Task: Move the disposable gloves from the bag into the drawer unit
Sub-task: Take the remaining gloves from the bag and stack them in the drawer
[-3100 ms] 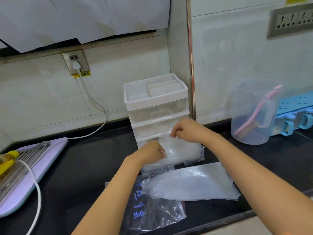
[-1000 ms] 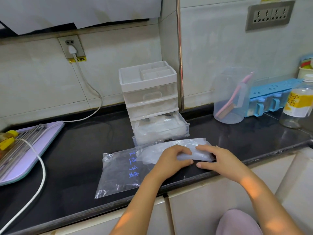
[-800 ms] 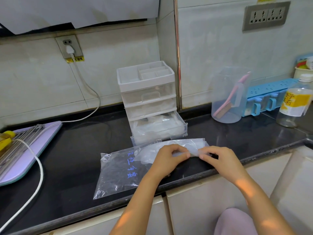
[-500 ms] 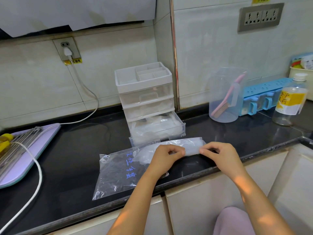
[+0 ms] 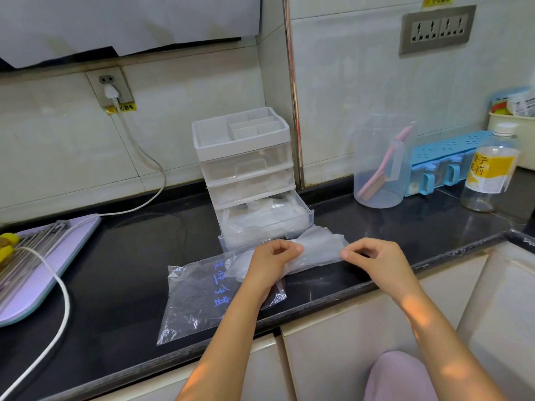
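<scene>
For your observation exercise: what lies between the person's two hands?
Head view: a bundle of disposable gloves, pinched by the left hand and the right hand.

- 1 view covers the whole scene: a wide-angle camera worn on the head.
- It stands at the front edge of the countertop, looking forward and down.
- It faces the tiled wall corner, with the drawer unit mid-frame.
- Range is close: both forearms enter from the bottom edge.

Bare forearms, and pale lilac trousers below.
</scene>
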`<move>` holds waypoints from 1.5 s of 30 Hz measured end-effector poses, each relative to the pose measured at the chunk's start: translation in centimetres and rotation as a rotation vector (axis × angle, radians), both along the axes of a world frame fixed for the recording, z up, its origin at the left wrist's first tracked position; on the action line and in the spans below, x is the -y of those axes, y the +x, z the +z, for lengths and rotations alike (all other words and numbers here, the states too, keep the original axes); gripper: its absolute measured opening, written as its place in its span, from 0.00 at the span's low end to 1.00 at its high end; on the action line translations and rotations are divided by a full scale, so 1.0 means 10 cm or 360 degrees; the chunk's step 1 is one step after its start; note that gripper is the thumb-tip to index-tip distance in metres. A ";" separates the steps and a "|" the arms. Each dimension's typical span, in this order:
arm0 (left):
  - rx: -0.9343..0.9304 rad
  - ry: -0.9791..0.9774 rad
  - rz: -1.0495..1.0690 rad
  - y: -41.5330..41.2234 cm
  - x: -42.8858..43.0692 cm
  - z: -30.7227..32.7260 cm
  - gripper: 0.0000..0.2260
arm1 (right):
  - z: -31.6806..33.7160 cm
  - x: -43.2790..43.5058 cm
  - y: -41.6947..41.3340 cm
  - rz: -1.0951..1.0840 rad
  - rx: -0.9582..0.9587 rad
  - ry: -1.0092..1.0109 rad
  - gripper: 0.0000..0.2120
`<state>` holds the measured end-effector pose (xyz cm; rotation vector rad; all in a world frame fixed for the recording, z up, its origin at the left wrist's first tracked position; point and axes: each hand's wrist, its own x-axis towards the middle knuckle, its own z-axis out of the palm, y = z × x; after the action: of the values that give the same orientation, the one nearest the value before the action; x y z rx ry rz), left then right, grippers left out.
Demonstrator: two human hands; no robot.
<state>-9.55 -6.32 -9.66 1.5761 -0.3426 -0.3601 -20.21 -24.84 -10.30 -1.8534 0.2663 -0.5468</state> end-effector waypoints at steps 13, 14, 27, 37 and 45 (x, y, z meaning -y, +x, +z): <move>0.0052 -0.0058 -0.0075 -0.02 -0.01 0.01 0.02 | 0.35 -0.12 0.31 0.0085 0.0091 -0.0388 0.16; 0.0053 -0.0049 -0.0078 -0.02 -0.01 0.01 0.02 | 0.37 -0.13 0.36 0.0126 0.0094 -0.0408 0.14; 0.0042 -0.0090 0.0023 -0.03 0.00 0.02 0.05 | 0.52 -0.12 0.51 0.0351 -0.0265 -0.0551 0.02; 0.0353 0.0100 0.0158 -0.02 0.03 -0.06 0.10 | 1.01 -0.21 0.63 0.0343 -0.0205 -0.0930 0.03; 0.0477 0.0155 0.0447 -0.05 0.01 -0.04 0.16 | 1.61 -0.22 0.62 -0.0044 0.0376 -0.0677 0.03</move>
<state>-10.01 -6.41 -10.02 1.7498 -0.3313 0.0796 -13.99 -22.67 5.83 -2.1691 0.0155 -0.8868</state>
